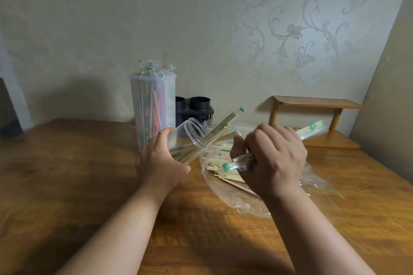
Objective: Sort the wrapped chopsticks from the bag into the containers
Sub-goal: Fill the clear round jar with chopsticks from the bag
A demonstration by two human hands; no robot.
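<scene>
Right hand [274, 163] is closed in a fist round a wrapped chopstick packet [312, 128] — the fingers curl over its middle, with the thumb tucked on the near side. One end of the packet, marked green, pokes out below and left of the fist. The other end, also marked green, runs up and to the right past the knuckles, toward the wooden shelf [317, 105]. The fist is held above the plastic bag [225, 194], which lies crumpled and open on the table [78, 174]. The loose chopsticks [221, 173] heaped inside the bag lie under the fist and just to its left.

Left hand [159, 158] grips a clear jar [194, 131], with its fingers wrapped round the far side and its thumb toward the camera. The jar is tilted, with its open mouth facing up and to the right — near the right hand but apart from it. A bundle of sticks [221, 126] juts from the mouth, slanting up to the right, with its ends over the bag.

Behind the left hand a tall translucent container [154, 105] stands upright, packed with wrapped chopsticks whose crinkled wrapper ends rise above its rim. A black holder [196, 107] with two round openings sits just behind it, close to the wall.
</scene>
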